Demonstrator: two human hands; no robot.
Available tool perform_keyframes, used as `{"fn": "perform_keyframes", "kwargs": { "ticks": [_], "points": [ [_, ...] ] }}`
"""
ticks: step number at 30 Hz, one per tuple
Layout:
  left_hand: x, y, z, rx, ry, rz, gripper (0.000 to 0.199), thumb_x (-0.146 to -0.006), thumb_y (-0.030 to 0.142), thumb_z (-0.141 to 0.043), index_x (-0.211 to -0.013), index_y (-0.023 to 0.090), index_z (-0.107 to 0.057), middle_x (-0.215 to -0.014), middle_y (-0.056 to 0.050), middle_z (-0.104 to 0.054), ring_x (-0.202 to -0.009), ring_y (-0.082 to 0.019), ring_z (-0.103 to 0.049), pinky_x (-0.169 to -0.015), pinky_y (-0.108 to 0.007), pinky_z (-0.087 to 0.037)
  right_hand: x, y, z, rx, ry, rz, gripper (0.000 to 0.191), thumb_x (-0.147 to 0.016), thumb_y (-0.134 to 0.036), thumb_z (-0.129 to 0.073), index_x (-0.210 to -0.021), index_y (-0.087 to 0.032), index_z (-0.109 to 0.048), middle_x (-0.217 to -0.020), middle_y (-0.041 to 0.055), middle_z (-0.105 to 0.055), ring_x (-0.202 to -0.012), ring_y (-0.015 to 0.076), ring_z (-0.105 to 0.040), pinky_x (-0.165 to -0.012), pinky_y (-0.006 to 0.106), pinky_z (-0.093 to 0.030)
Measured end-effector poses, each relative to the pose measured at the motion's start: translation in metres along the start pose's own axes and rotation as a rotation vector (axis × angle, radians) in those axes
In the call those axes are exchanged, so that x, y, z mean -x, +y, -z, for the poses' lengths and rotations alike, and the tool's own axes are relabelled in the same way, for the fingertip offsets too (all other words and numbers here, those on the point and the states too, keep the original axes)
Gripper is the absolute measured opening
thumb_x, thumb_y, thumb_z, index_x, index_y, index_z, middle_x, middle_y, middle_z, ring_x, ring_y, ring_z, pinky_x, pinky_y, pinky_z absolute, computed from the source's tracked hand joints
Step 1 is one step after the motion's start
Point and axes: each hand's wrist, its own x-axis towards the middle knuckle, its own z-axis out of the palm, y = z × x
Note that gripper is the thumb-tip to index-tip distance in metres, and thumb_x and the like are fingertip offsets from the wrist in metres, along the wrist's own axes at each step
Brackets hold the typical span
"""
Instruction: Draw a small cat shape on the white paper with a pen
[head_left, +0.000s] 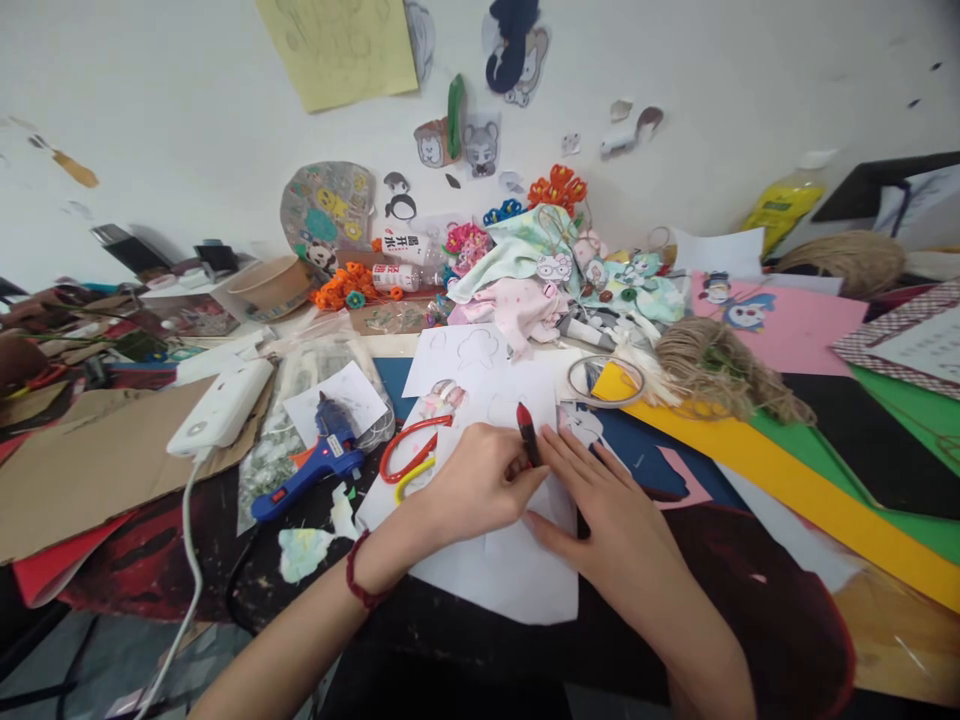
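the red and dark pen pokes up out of the left hand, fingers pinched around it. its upper end is red, the barrel darker, leaning a bit left. it's over a white paper sheet, near the right hand, which lies flat, fingers slightly apart. red scissor handle left of that, then a blue glue gun.

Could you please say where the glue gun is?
On the head view's left, the glue gun lies between the power strip and the left hand.
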Motion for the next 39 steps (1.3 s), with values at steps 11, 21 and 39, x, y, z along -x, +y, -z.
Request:
{"fn": "perform_keyframes", "kwargs": {
  "ticks": [11, 21, 39],
  "points": [
    [0.0011, -0.0011, 0.0011, 0.0, 0.005, 0.001, 0.017, -0.084, 0.021, -0.063, -0.068, 0.016, -0.064, -0.057, 0.0, -0.061, -0.05, -0.011, -0.05, -0.051, -0.025, -0.033, 0.0002, -0.0004, 0.0008, -0.013, 0.004, -0.002, 0.067, -0.091, -0.044, -0.058, -0.151, -0.016, -0.049, -0.156, 0.0088, -0.045, -0.145, 0.0293, -0.045, -0.118, 0.055, -0.038],
    [0.0009, -0.002, -0.0001, -0.002, 0.012, -0.019, 0.017, -0.086, 0.019, -0.063, -0.069, 0.015, -0.065, -0.057, 0.001, -0.059, -0.05, -0.01, -0.05, -0.053, -0.025, -0.033, 0.0005, 0.0001, -0.0004, -0.002, -0.003, 0.0, 0.07, -0.091, -0.044, -0.059, -0.153, -0.015, -0.046, -0.158, 0.0089, -0.043, -0.145, 0.0292, -0.044, -0.119, 0.056, -0.037],
    [-0.001, -0.0014, 0.0004, 0.061, 0.045, -0.008, 0.016, -0.082, 0.018, -0.067, -0.066, 0.015, -0.065, -0.059, -0.001, -0.062, -0.052, -0.011, -0.052, -0.053, -0.025, -0.034, 0.0002, -0.0022, 0.0057, -0.069, -0.02, -0.024, 0.068, -0.092, -0.04, -0.062, -0.154, -0.018, -0.046, -0.158, 0.0089, -0.043, -0.148, 0.0292, -0.039, -0.122, 0.056, -0.031]
  ]
}}
